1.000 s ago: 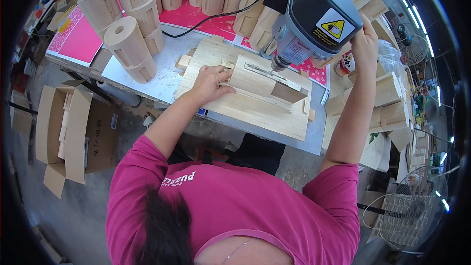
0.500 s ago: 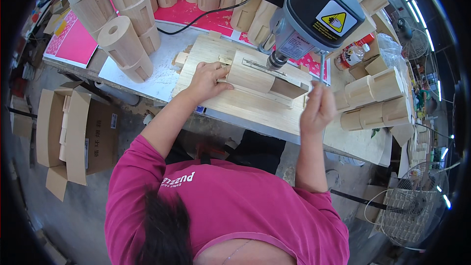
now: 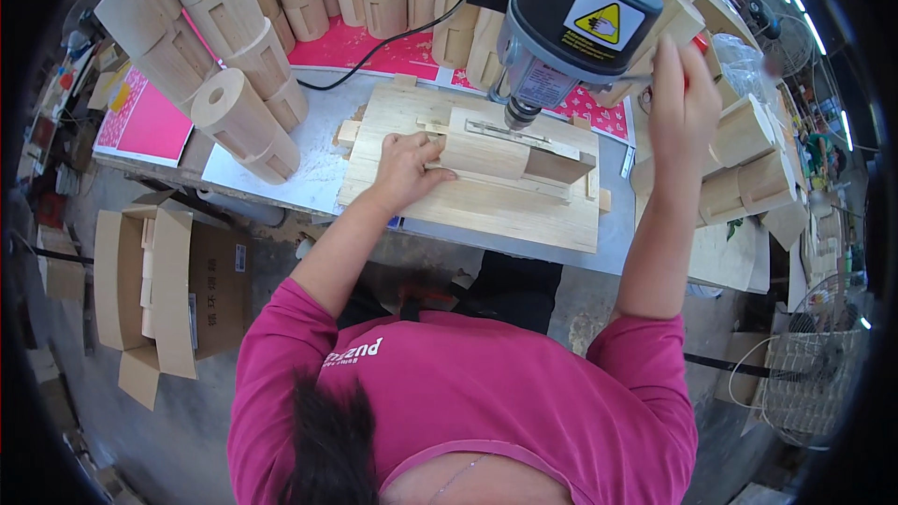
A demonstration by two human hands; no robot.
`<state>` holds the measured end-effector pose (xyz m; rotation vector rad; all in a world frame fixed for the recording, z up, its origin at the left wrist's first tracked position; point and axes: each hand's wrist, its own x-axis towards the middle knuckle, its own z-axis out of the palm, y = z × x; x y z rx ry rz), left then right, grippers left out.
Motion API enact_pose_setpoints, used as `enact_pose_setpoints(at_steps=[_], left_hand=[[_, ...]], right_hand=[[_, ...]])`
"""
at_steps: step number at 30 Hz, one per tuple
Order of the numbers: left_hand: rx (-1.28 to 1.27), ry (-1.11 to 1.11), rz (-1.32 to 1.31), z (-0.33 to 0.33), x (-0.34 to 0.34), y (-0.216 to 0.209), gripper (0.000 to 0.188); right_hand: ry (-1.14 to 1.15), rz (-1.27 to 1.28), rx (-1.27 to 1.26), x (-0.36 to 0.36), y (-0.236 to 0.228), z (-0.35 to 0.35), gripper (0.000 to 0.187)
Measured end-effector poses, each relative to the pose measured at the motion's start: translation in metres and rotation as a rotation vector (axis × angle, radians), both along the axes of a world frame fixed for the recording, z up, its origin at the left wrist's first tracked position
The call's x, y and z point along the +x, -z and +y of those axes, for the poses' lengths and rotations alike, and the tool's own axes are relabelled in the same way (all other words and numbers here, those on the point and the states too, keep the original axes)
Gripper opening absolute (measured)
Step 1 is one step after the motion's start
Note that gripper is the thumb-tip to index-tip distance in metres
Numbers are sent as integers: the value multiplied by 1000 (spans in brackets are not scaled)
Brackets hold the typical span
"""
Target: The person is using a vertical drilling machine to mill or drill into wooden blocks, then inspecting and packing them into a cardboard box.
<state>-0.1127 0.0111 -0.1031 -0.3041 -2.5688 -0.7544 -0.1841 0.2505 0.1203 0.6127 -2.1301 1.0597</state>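
Under the drill press [image 3: 580, 9] lies a pale half-round wooden piece [image 3: 486, 151], set lengthwise on a flat wooden jig board [image 3: 505, 215]. A long slot runs along its top, and the drill chuck [image 3: 520, 114] is just above it. My left hand [image 3: 407, 168] grips the left end of the piece, fingers bent at its end and thumb low along the near side. Raised at the right of the machine, my right hand [image 3: 686, 93] is closed around the feed lever [image 3: 622, 82]; its fingers hide the lever's end.
Stacked wooden cylinders [image 3: 245, 126] stand at the left, with more along the back. Several others [image 3: 748, 178] lie at the right. A black cable [image 3: 374, 51] runs behind the jig. An open cardboard box [image 3: 178, 290] is on the floor at left.
My right hand has swung up and away to the right with the lever. My left hand stays at the wooden piece's left end. The view has shifted slightly.
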Motion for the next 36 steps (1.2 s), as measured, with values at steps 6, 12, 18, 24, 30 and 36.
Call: enact_pose_setpoints(at_steps=[6,12,18,24,30,36], left_hand=[[-2,-20,31,33,-9,0,51],[-4,-10,17,30,-8,0,51],[29,-15,11,31,-6,-4,37],[22,-10,-18,33,-8,-5,30],[-37,-4,-3,31,-9,-2,49],[-38,-12,-44,31,-10,-1,49]], right_hand=[[69,113,137,-99,-14,5,37],[148,31,192,-21,-18,3,36],[-10,23,99,40,29,10,15],[-125,101,-2,46,103,12,9],[-193,208,-102,23,153,6,13],[-210,306,-33,30,94,15,4]])
